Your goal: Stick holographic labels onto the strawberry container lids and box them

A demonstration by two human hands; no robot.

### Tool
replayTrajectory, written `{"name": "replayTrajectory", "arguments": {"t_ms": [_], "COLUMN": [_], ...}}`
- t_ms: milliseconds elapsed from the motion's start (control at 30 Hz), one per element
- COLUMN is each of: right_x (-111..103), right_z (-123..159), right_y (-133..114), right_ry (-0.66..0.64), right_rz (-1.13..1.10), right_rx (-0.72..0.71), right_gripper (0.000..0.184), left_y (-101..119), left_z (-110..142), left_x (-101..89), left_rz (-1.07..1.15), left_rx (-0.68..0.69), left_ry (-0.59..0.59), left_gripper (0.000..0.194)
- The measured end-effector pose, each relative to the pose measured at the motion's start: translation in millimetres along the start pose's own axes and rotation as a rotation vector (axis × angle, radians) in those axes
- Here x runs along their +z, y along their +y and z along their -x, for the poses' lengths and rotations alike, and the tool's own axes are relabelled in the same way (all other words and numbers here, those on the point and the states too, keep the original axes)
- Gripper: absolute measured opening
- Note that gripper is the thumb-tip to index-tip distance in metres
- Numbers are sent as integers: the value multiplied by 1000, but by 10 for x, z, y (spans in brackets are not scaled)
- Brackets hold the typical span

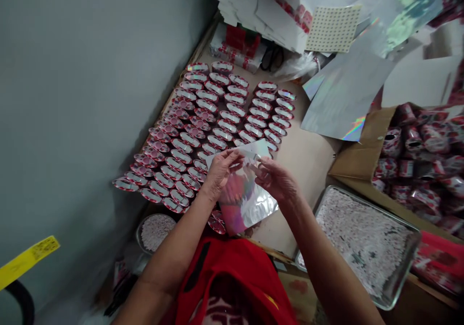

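Observation:
My left hand (222, 171) and my right hand (274, 176) are close together above a shiny, rainbow-reflecting sheet (250, 202). Thumb and fingers of the left are pinched together. The right's fingers are curled in toward it, also closed. Something small and pale may be between the fingertips, too small to name. The sheet lies at an angle over the front of the rows of small red-and-white packs (181, 156) with pale strips on their upward ends. One pack (216, 222) stands beside the sheet's lower left edge.
To the right, a metal tray (362, 240) holds pale, grainy pieces; behind it is a cardboard box (357, 158) of red-and-white packs. A bowl (157, 232) of similar grains sits lower left. Sheets (348, 91), papers and a wrapped roll (237, 47) lie at the back. A wall (79, 98) borders the left.

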State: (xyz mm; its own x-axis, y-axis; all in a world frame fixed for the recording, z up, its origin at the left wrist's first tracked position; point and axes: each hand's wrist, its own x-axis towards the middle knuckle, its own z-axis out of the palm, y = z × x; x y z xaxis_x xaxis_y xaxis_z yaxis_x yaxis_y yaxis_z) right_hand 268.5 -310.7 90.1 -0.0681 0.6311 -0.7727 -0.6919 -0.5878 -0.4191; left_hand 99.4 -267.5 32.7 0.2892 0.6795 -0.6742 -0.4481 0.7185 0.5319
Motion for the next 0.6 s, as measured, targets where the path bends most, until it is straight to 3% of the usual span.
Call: {"name": "replayTrajectory", "arguments": {"t_ms": [167,333,467,600], "right_x": [61,76,212,602], "right_z": [-101,-239,-397,-654], "right_y": [97,237,451,797], "right_ry": [-1,144,238,266], "right_rz": [91,178,212,303], "right_rx": [-5,66,216,106], "right_gripper": [41,37,31,28], "left_y": [54,107,254,511], "left_z": [4,-11,36,70], "left_x": [-85,-227,-586,-1098], "left_rz": [-15,-75,-329,-581], "left_rx": [23,107,239,340], "left_ry": [59,159,201,318], "left_gripper": [50,47,37,27]}}
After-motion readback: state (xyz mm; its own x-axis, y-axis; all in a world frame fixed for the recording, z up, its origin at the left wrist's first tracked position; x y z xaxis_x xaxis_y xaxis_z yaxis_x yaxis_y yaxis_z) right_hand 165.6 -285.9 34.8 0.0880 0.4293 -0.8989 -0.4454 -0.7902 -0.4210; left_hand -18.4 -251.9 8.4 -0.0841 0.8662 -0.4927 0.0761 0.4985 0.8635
